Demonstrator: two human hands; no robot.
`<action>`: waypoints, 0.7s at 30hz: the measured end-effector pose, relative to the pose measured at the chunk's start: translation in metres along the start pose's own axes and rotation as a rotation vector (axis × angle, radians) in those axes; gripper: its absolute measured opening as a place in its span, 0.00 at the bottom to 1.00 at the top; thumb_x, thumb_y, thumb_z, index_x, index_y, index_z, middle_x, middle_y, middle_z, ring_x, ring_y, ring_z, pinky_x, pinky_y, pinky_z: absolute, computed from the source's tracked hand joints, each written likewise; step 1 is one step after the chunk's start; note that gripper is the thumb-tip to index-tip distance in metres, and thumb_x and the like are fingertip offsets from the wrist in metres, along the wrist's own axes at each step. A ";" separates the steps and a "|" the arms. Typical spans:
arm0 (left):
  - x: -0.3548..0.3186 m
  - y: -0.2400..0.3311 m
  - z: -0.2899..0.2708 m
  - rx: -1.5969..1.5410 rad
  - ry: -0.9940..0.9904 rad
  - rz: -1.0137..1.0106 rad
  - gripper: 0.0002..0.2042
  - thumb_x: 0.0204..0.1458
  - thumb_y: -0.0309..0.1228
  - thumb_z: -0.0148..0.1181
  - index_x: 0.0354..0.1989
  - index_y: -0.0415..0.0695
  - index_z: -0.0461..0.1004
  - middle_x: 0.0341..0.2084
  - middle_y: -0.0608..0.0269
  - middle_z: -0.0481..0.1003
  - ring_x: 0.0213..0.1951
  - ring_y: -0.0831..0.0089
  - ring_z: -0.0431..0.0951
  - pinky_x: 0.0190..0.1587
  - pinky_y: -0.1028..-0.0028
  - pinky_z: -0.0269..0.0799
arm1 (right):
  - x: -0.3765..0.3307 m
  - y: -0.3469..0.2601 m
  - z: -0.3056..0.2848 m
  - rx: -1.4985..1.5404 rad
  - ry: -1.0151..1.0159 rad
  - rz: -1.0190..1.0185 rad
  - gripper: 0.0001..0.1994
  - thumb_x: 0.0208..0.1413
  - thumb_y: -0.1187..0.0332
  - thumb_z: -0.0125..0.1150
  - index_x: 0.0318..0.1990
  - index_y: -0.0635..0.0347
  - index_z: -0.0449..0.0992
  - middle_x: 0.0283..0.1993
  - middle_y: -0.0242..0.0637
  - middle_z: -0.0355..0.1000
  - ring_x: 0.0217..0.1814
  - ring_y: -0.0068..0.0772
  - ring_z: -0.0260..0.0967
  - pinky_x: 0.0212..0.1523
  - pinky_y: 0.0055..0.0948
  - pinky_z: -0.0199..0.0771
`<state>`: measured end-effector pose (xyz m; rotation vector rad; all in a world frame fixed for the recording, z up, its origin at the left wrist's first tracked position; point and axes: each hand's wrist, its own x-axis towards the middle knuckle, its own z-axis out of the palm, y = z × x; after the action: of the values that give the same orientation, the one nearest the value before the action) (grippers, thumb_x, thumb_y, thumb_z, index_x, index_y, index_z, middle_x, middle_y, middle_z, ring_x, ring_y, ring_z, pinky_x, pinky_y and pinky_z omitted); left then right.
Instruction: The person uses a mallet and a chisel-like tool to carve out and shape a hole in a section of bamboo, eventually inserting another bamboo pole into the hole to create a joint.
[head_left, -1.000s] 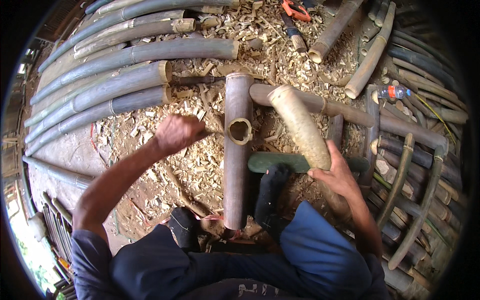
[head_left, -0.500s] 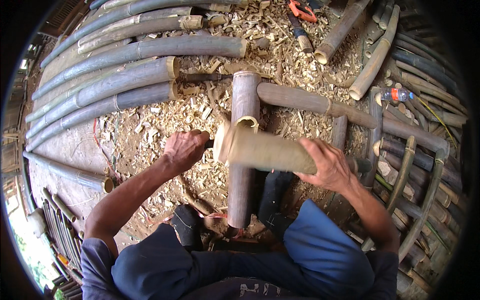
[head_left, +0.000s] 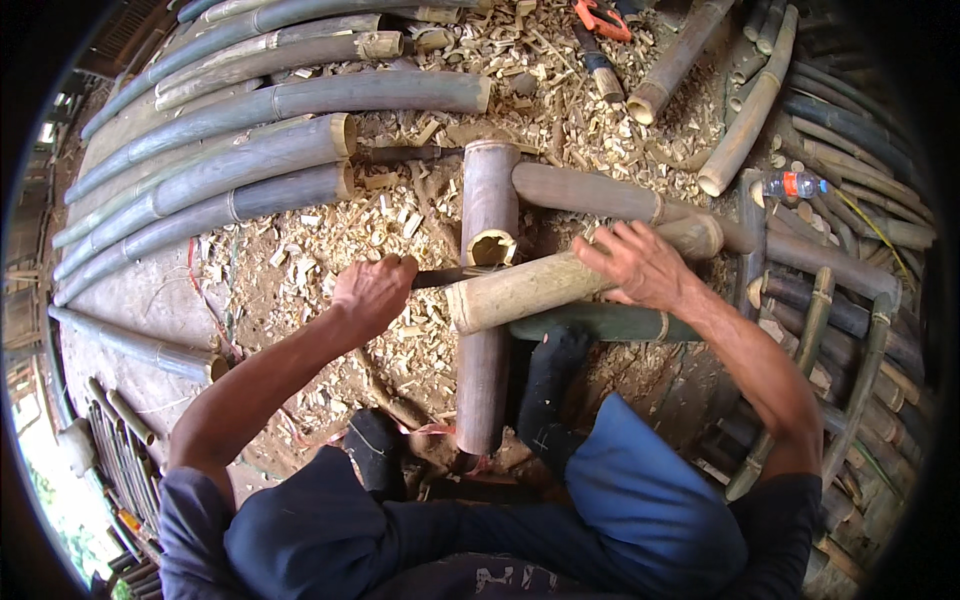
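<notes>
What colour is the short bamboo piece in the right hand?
The short bamboo piece is pale tan; the head view shows it best.

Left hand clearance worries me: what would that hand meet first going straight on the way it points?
Probably the holed bamboo tube, toward which the left hand points its dark blade; depth is unclear, and the pale bamboo length lies close to that line.

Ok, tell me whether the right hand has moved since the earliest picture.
Yes: the right hand has moved up the picture, from level with the green bamboo piece to beyond it.
</notes>
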<state>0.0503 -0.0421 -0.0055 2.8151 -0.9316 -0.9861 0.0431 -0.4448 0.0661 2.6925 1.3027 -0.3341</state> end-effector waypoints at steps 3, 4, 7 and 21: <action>0.006 -0.001 -0.001 0.010 -0.034 -0.041 0.10 0.65 0.27 0.53 0.52 0.37 0.67 0.41 0.45 0.79 0.36 0.58 0.86 0.32 0.57 0.82 | -0.001 -0.015 -0.013 0.059 0.065 -0.130 0.47 0.37 0.52 0.85 0.67 0.51 0.67 0.49 0.34 0.70 0.48 0.33 0.72 0.43 0.37 0.73; 0.007 -0.001 0.002 0.000 -0.032 -0.042 0.10 0.65 0.27 0.53 0.51 0.38 0.67 0.42 0.45 0.79 0.36 0.57 0.86 0.33 0.57 0.82 | -0.002 -0.018 -0.015 0.097 0.094 -0.180 0.47 0.37 0.52 0.85 0.67 0.51 0.67 0.49 0.34 0.70 0.48 0.33 0.72 0.43 0.37 0.73; 0.006 0.001 0.004 -0.015 -0.007 -0.036 0.10 0.65 0.27 0.52 0.51 0.39 0.68 0.42 0.44 0.79 0.38 0.55 0.86 0.34 0.56 0.82 | 0.000 -0.004 0.001 0.038 0.051 -0.072 0.48 0.35 0.52 0.85 0.67 0.50 0.67 0.49 0.34 0.70 0.49 0.34 0.72 0.44 0.39 0.72; 0.041 -0.036 -0.005 -0.375 -0.046 0.173 0.09 0.65 0.32 0.61 0.43 0.38 0.79 0.27 0.56 0.79 0.26 0.75 0.78 0.24 0.69 0.76 | 0.010 -0.008 -0.026 0.116 0.042 0.179 0.48 0.36 0.60 0.86 0.69 0.52 0.65 0.54 0.43 0.72 0.52 0.44 0.76 0.50 0.45 0.80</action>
<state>0.0976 -0.0357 -0.0322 2.3725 -0.8701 -1.0759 0.0462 -0.4268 0.0885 2.9014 1.0730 -0.3439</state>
